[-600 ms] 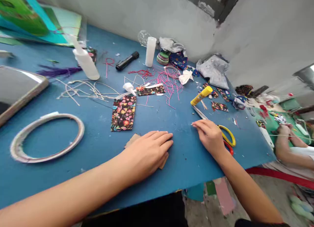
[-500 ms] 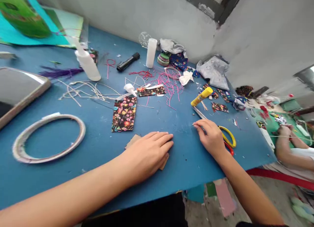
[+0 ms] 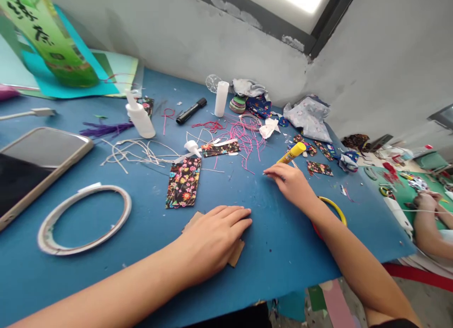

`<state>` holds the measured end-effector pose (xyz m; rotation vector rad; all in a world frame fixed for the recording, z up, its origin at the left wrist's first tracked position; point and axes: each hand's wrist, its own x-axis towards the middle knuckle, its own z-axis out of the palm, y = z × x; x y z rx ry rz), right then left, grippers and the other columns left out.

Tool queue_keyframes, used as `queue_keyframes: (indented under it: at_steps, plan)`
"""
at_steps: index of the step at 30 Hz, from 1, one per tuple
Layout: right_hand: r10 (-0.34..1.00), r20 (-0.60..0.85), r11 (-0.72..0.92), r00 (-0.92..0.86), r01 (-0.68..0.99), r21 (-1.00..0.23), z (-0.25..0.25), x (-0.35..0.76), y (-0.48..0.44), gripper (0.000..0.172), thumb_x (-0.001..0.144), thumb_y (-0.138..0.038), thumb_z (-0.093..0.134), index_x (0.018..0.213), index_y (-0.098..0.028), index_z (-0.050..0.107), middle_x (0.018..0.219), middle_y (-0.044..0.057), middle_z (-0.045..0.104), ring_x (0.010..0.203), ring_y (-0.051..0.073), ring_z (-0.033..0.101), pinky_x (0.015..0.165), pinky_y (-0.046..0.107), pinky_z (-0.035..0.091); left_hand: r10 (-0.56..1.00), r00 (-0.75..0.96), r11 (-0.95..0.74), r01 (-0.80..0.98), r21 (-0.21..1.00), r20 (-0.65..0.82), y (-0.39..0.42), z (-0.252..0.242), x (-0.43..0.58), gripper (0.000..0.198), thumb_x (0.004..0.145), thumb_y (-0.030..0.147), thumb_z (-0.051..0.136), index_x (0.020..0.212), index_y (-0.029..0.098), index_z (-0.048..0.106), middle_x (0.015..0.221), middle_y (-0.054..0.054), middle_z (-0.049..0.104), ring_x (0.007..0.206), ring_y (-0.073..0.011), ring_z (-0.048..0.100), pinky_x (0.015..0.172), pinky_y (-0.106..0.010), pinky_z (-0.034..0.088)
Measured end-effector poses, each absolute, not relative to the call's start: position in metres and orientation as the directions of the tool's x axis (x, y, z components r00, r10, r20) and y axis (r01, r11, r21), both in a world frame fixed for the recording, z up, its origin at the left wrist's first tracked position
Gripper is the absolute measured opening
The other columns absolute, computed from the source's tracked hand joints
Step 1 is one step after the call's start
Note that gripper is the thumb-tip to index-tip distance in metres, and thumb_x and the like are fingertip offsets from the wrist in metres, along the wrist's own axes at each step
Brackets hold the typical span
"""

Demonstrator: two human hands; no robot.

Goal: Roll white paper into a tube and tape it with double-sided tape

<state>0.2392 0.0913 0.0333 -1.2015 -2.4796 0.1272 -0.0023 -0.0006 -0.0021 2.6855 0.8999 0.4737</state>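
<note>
My left hand (image 3: 219, 236) lies flat with its fingers stretched out over a piece of brown cardboard (image 3: 236, 253). Most of that piece is covered by the hand. My right hand (image 3: 290, 184) is pinched at the fingertips, and whatever it holds is too small to name. Just beyond the right hand lies a yellow glue stick (image 3: 296, 150). Scissors with yellow and red handles (image 3: 338, 209) are partly hidden beneath the right wrist. A black floral fabric piece (image 3: 184, 182) rests ahead of my left hand, with a narrower floral strip (image 3: 221, 148) behind it.
On the left are a tape roll (image 3: 85, 219) and a phone (image 3: 46, 165). A white glue bottle (image 3: 141, 120), black marker (image 3: 191, 111), white cords (image 3: 138, 151) and pink threads (image 3: 244, 134) lie farther back. Fabric scraps (image 3: 307, 115) pile up near the wall. Another person's hands (image 3: 426, 200) are at far right.
My right hand has moved left and farther from me, across the near end of the glue stick. My left hand stays on the cardboard. The view has tilted up and swung slightly left.
</note>
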Motion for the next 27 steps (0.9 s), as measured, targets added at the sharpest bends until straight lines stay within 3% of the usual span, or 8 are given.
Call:
queue_keyframes:
  at_steps: [3, 8, 16, 21, 25, 27]
  plan:
    - [0.802, 0.372, 0.582, -0.466, 0.75, -0.316, 0.027, 0.242, 0.095, 0.017, 0.088, -0.01, 0.053, 0.092, -0.016, 0.068, 0.091, 0.007, 0.072, 0.086, 0.018, 0.067, 0.081, 0.031, 0.053, 0.664, 0.719, -0.738, 0.587, 0.333, 0.205, 0.012, 0.001, 0.009, 0.042, 0.098, 0.028, 0.03, 0.133, 0.014, 0.05, 0.145, -0.008, 0.045, 0.133, -0.0241, 0.043, 0.109, -0.044, 0.035]
    - [0.827, 0.398, 0.546, -0.397, 0.739, -0.396, 0.027, 0.251, 0.089, 0.015, 0.088, -0.015, 0.054, 0.091, -0.019, 0.068, 0.09, 0.005, 0.072, 0.085, 0.018, 0.067, 0.08, 0.033, 0.053, 0.612, 0.784, -0.772, 0.566, 0.288, 0.101, 0.054, 0.001, 0.029, 0.061, 0.097, 0.049, 0.031, 0.144, 0.011, 0.032, 0.152, -0.011, 0.028, 0.141, -0.0262, 0.029, 0.114, -0.05, 0.025]
    - [0.817, 0.358, 0.572, -0.452, 0.709, -0.413, 0.026, 0.258, 0.086, 0.016, 0.088, -0.012, 0.053, 0.092, -0.018, 0.068, 0.091, 0.005, 0.071, 0.086, 0.018, 0.066, 0.081, 0.031, 0.052, 0.701, 0.712, -0.708, 0.687, 0.163, 0.04, 0.082, 0.002, 0.024, 0.059, 0.098, 0.049, 0.028, 0.147, 0.015, 0.029, 0.154, -0.007, 0.026, 0.14, -0.0243, 0.031, 0.114, -0.045, 0.027]
    - [0.804, 0.302, 0.595, -0.513, 0.698, -0.399, 0.021, 0.255, 0.084, 0.016, 0.089, -0.012, 0.053, 0.09, -0.017, 0.068, 0.089, 0.006, 0.069, 0.084, 0.018, 0.065, 0.079, 0.031, 0.053, 0.814, 0.576, -0.581, 0.807, 0.104, 0.073, 0.084, 0.006, 0.021, 0.06, 0.098, 0.047, 0.03, 0.145, 0.009, 0.033, 0.153, -0.013, 0.027, 0.142, -0.027, 0.026, 0.114, -0.048, 0.026]
    - [0.811, 0.3, 0.585, -0.503, 0.705, -0.4, 0.022, 0.255, 0.083, 0.017, 0.09, -0.014, 0.051, 0.092, -0.017, 0.068, 0.09, 0.006, 0.069, 0.084, 0.018, 0.065, 0.079, 0.031, 0.053, 0.599, 0.8, -0.789, 0.58, 0.203, 0.044, 0.073, 0.006, 0.022, 0.062, 0.097, 0.052, 0.027, 0.146, 0.015, 0.03, 0.154, -0.007, 0.025, 0.143, -0.0215, 0.024, 0.117, -0.043, 0.021]
    - [0.815, 0.298, 0.58, -0.498, 0.708, -0.403, 0.023, 0.255, 0.083, 0.018, 0.09, -0.014, 0.051, 0.091, -0.017, 0.068, 0.09, 0.006, 0.069, 0.084, 0.018, 0.065, 0.079, 0.031, 0.053, 0.547, 0.837, -0.813, 0.524, 0.253, 0.024, 0.068, 0.006, 0.023, 0.061, 0.097, 0.051, 0.027, 0.146, 0.015, 0.031, 0.152, -0.007, 0.029, 0.142, -0.0201, 0.027, 0.118, -0.042, 0.021]
